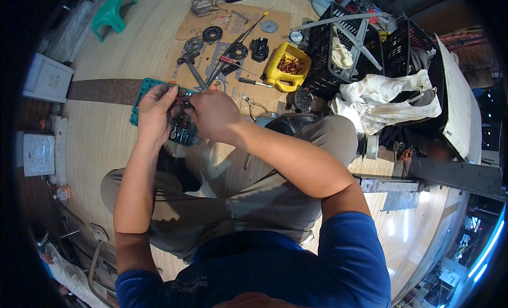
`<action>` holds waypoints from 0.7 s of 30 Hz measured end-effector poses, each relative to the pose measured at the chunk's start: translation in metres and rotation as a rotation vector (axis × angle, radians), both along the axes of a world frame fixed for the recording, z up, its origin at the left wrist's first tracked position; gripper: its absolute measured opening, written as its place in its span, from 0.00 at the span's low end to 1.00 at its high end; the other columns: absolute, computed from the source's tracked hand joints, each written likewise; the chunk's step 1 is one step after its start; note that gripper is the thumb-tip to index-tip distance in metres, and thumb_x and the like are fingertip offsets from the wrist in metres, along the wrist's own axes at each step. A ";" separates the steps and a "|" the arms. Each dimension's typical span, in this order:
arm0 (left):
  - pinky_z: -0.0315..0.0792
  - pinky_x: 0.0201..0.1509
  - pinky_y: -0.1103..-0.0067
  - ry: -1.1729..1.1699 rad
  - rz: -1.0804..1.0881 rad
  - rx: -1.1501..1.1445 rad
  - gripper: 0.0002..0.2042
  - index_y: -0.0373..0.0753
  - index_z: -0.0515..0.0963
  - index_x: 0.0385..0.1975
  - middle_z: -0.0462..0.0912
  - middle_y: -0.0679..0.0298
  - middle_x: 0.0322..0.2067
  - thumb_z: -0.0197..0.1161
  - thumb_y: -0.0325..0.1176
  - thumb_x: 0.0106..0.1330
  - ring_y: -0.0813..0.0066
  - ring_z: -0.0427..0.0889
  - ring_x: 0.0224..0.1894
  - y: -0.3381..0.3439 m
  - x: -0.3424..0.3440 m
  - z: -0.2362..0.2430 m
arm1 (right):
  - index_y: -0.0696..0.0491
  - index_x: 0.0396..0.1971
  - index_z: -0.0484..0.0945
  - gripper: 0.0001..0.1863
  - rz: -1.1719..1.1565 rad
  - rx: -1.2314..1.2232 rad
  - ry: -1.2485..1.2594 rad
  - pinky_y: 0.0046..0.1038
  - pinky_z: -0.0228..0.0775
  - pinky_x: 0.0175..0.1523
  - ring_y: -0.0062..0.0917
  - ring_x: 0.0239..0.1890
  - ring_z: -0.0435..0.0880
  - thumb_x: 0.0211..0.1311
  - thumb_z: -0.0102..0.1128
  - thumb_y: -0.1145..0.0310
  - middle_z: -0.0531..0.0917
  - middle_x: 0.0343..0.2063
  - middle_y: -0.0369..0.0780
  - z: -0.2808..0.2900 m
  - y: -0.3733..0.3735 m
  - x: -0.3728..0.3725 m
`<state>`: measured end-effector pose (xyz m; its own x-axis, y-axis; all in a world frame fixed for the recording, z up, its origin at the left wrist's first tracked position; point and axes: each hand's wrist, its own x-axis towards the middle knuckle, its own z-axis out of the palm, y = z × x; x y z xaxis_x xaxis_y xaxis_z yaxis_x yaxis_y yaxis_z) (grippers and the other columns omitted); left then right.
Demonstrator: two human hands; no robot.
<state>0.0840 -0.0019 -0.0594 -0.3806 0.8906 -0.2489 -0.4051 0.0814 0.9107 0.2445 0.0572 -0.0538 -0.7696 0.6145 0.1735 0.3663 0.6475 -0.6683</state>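
Note:
My left hand [157,109] and my right hand [216,114] are close together in front of me, fingers closed at a small dark thing [182,100] with a hint of red. Its kind is too small and too covered by fingers to make out. Directly beneath both hands lies an opened teal tool case [138,102] with small metal pieces in it. Past my right knuckles, a long-handled metal tool [197,75] rests on flattened cardboard [182,30].
On the cardboard are a black ring-shaped part [212,34], a red-handled screwdriver [235,64] and a yellow cut-open jug [288,68] of copper-coloured pieces. Black crates [323,59] and a white cloth [389,99] stand at right. A green stool [112,15] is far left.

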 end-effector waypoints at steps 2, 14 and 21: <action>0.75 0.43 0.80 -0.045 -0.141 0.023 0.08 0.31 0.76 0.42 0.81 0.61 0.37 0.59 0.29 0.67 0.76 0.80 0.38 0.000 0.002 0.009 | 0.59 0.25 0.77 0.09 0.006 0.001 0.036 0.43 0.72 0.41 0.46 0.33 0.81 0.55 0.59 0.68 0.81 0.27 0.51 0.001 0.005 0.002; 0.72 0.30 0.85 0.114 0.091 -0.074 0.07 0.30 0.78 0.35 0.82 0.62 0.28 0.62 0.28 0.65 0.80 0.78 0.26 0.007 0.016 0.002 | 0.59 0.30 0.77 0.08 0.052 0.320 -0.154 0.35 0.77 0.38 0.38 0.35 0.83 0.50 0.54 0.73 0.80 0.31 0.48 0.001 -0.009 0.006; 0.76 0.34 0.82 0.142 0.051 -0.033 0.08 0.28 0.77 0.37 0.82 0.61 0.29 0.61 0.28 0.66 0.77 0.80 0.29 0.001 0.001 -0.009 | 0.59 0.30 0.77 0.08 0.014 0.094 -0.119 0.39 0.75 0.40 0.43 0.36 0.82 0.51 0.58 0.72 0.80 0.31 0.49 0.001 -0.007 0.003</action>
